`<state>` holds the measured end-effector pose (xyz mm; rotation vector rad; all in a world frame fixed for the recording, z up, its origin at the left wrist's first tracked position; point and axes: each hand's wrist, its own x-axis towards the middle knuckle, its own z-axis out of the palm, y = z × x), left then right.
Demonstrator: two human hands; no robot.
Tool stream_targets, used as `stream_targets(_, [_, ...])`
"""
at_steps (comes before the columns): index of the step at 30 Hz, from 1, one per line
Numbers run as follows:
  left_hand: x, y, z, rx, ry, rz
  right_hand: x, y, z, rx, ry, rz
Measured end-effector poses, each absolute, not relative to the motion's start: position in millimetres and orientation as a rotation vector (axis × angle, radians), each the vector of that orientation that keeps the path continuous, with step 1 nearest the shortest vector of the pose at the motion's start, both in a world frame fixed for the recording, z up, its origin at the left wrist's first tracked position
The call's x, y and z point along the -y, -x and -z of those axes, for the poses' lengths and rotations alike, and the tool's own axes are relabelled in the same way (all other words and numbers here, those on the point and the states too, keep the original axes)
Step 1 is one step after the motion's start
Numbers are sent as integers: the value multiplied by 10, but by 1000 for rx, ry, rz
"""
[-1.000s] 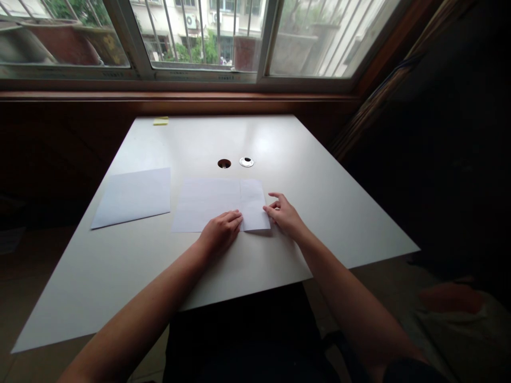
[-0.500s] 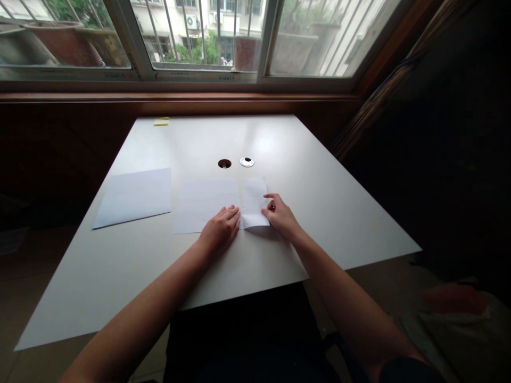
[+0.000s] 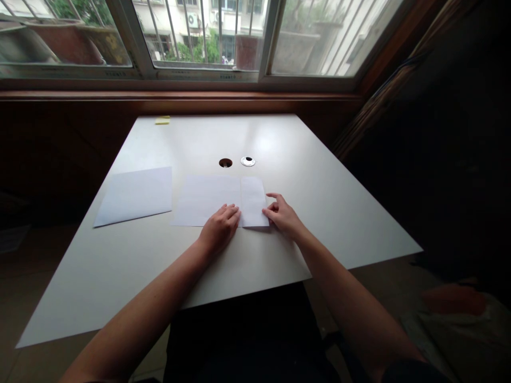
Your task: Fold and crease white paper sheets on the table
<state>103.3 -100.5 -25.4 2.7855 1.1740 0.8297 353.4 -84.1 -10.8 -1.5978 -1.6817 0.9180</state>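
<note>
A white sheet of paper (image 3: 207,197) lies on the white table in front of me, with a crease or edge line running down its right part. My left hand (image 3: 221,226) rests flat on the paper's near edge, fingers stretched out beside that line. The right-hand panel sits slightly raised at its near right corner, casting a thin shadow. At the right edge of the paper, my right hand (image 3: 279,213) pinches it between thumb and fingers, the index finger partly extended. A second lot of white paper (image 3: 136,194) lies to the left, touched by neither hand.
The white table (image 3: 339,223) has a round hole (image 3: 225,163) and, beside it, a round grommet cover (image 3: 248,161). A yellow sticky note pad (image 3: 162,120) lies at the far left edge. A barred window (image 3: 199,37) stands behind the table.
The right panel of the paper has flattened, with less curl at its near edge. The sheet's left part has shifted slightly away from me. Both hands stay almost in place.
</note>
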Motion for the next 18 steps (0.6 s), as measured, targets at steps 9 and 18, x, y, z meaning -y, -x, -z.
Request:
stream_targets(9, [1039, -1058, 242, -1184, -2748, -827, 843, -3522, 135, 1661, 1605, -887])
stream_targets(18, [1123, -1051, 244, -1087, -2804, -784, 861, -3514, 109, 1697, 1632, -811])
